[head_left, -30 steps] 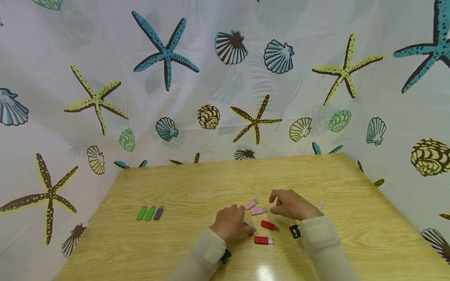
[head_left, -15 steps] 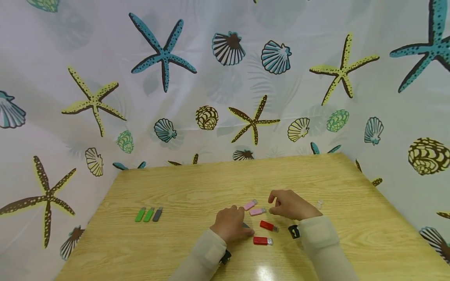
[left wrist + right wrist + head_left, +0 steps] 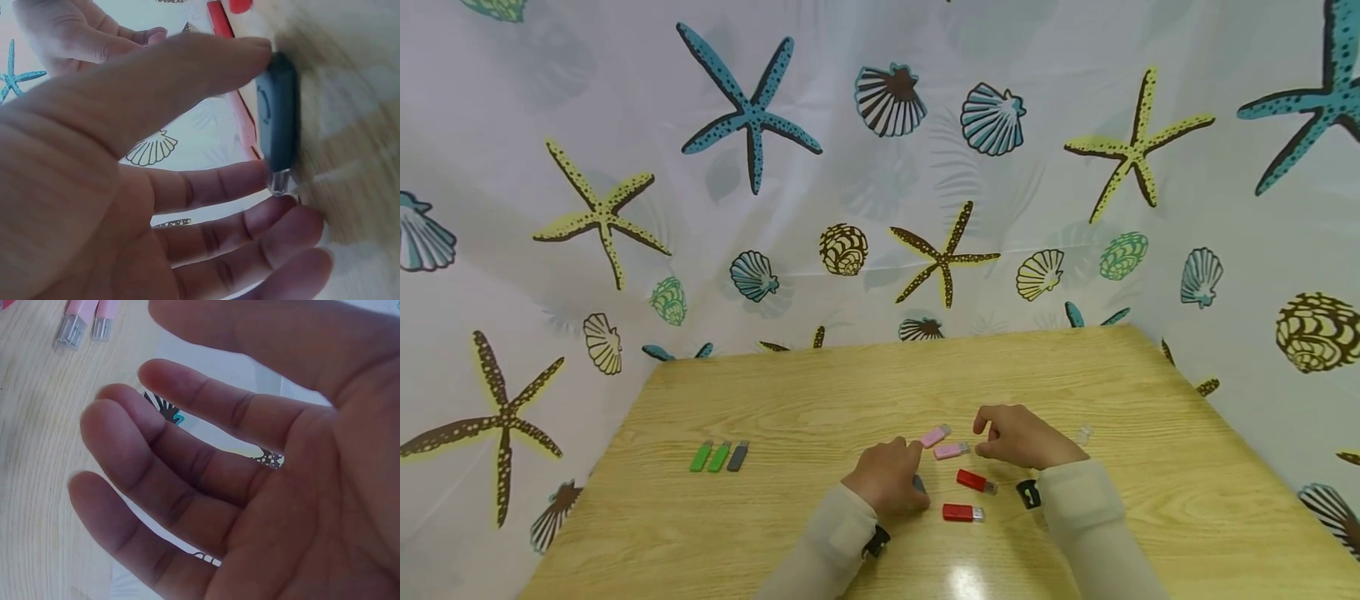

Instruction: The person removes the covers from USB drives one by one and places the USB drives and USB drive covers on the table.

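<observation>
Inside table edges (image 3: pixel 850 351) — drive (image 3: pixel 279 119) in left hand (image 3: pixel 884 474)

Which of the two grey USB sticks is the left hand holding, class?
The grey stick near the red sticks, in the left hand; the other grey stick lies untouched beside the green sticks.

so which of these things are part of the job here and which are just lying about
Part of the job, it seems:
dark usb stick, pinched in the left hand
two pink sticks and two red sticks
two green sticks and a grey stick, lined up

Probably just there:
patterned cloth
small clear thing, too small to identify
</observation>
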Available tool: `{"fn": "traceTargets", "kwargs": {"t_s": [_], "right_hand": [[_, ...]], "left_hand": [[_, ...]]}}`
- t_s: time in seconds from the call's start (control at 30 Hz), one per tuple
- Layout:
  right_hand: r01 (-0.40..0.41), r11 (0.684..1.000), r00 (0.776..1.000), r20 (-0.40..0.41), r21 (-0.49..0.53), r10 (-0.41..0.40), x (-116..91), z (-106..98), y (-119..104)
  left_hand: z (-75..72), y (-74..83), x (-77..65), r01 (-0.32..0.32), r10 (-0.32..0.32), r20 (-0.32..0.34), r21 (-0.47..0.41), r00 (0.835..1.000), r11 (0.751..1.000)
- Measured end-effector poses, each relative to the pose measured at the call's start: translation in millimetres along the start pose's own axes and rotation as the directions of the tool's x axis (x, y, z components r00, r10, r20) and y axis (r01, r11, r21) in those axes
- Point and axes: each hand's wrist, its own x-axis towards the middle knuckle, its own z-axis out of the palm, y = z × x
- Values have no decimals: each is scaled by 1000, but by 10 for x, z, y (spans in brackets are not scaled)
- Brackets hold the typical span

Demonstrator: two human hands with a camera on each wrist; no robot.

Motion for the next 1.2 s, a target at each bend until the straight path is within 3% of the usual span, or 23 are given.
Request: {"fn": "traceTargets", "kwargs": {"t_s": [0.37, 0.5, 0.7, 1.03, 1.2], "right_hand": [[-1, 1000, 1000, 1, -5, 1, 7, 18, -2], [6, 1000, 1000, -4, -9, -6, 10, 19, -1], [16, 1000, 1000, -4, -15, -16, 16, 22, -4], [25, 1000, 1000, -5, -9, -25, 8, 15, -18], [11, 1000, 1000, 0, 4, -11, 8, 19, -44]], "left_hand": [[-41, -72, -37, -57, 57, 4, 28, 998, 998], [-62, -98, -20, -48, 49, 8, -47, 999, 998], [-110, -147, -17, -92, 87, -40, -158, 995, 983], [-194, -184, -59, -105, 91, -63, -253, 994, 962], [-206, -207, -51, -116, 79, -145, -270, 986, 956]]}}
